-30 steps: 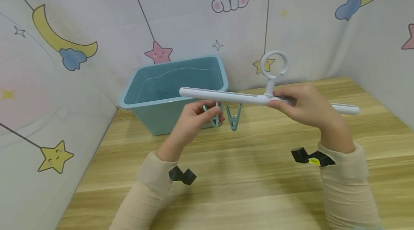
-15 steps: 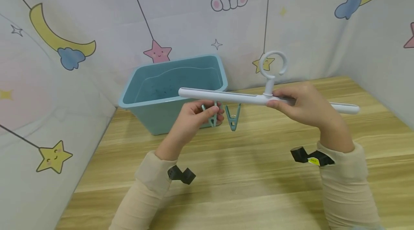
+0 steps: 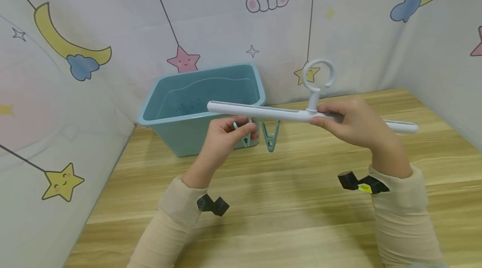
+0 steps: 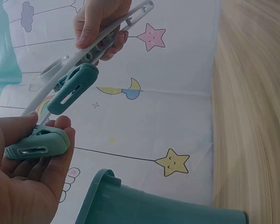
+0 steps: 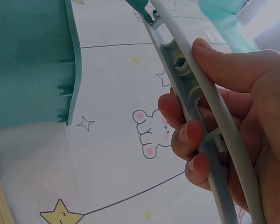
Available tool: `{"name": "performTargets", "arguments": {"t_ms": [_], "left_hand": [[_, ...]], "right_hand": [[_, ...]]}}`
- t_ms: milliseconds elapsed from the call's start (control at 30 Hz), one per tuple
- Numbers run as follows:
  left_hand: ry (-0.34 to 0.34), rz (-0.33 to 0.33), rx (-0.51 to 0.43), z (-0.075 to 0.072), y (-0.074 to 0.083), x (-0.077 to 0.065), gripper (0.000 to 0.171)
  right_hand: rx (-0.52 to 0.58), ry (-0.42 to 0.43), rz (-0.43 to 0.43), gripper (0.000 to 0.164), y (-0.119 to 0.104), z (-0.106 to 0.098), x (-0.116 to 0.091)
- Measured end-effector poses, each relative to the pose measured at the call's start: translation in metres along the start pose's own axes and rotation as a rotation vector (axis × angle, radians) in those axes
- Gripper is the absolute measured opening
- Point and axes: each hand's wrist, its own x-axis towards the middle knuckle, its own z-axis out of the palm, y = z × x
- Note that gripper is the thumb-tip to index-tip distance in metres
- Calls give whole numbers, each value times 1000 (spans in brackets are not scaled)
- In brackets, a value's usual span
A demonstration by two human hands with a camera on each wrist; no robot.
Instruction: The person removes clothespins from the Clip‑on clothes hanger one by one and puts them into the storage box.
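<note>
My right hand [image 3: 354,121] grips a white clothes hanger [image 3: 263,112] just beside the base of its hook, holding it level above the table. In the right wrist view, the fingers and thumb wrap the hollow bar [image 5: 214,100]. A darker teal clothespin [image 3: 272,137] hangs under the bar, between the two hands. My left hand [image 3: 224,138] pinches a paler green clothespin [image 4: 39,143] between thumb and fingers, under the left part of the bar. This clothespin's upper end lies close to the bar; whether it is attached there I cannot tell.
A blue-green plastic bin [image 3: 188,134] stands behind the left hand at the back of the wood-grain table [image 3: 271,222]. Small dark marks show inside it. A printed cloth [image 3: 222,16] with stars and moons hangs behind and along the sides.
The left hand and its clothespin have shifted very slightly to the left. The hanger, the right hand and the hanging clothespin look nearly still.
</note>
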Motion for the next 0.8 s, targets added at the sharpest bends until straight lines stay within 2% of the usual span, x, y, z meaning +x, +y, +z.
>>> {"name": "performTargets", "arguments": {"t_ms": [233,300,400,567,800], "left_hand": [[119,49,267,3,2,-2,16],[154,65,308,5,2,-3,16],[207,100,318,8,1,-3,14],[285,205,357,15,1,-2,11],[345,388,561,21,-2,-1,13]], "right_hand": [[-11,-9,-10,9,1,1,0],[-19,-10,-16,8,1,2,0],[-26,-7,-18,6,1,3,0],[-29,-3,-17,5,0,4,1],[-6,-12,-7,5,0,4,1]]}}
